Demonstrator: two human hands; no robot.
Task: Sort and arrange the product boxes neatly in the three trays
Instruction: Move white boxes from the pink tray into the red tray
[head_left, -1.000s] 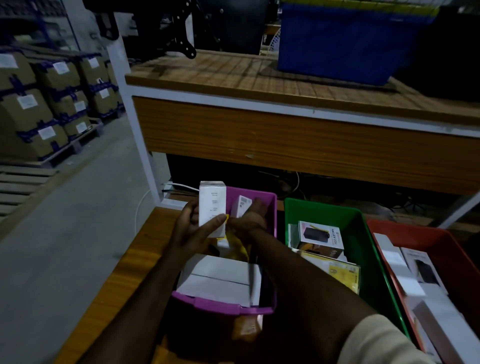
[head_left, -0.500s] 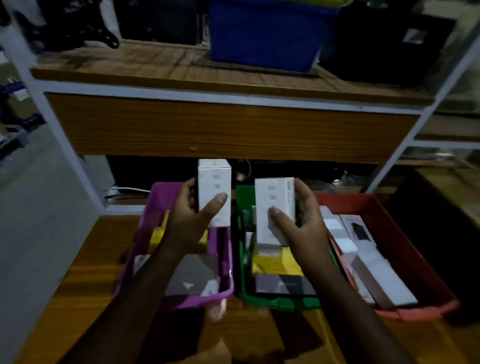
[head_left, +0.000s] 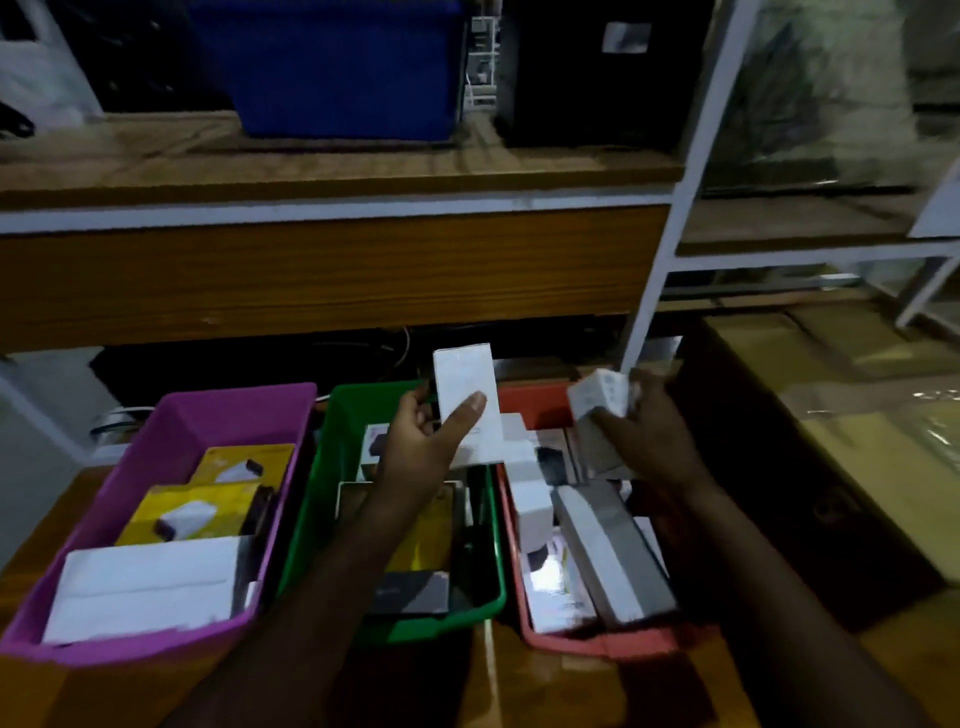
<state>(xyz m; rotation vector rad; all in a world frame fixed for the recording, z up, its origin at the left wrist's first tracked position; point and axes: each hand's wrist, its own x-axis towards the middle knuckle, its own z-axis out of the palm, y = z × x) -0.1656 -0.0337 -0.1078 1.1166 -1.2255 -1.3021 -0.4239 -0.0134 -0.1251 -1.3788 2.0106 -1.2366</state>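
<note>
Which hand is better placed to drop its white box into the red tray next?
Probably the right hand: its white box is tilted over the red tray, while the left hand holds its upright box near the green tray.

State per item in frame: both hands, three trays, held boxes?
Left hand: grip shut on tall white box, upright.
Right hand: grip shut on small white box, tilted.
Purple tray: part filled.
Green tray: holds boxes.
Red tray: crowded with boxes.
</note>
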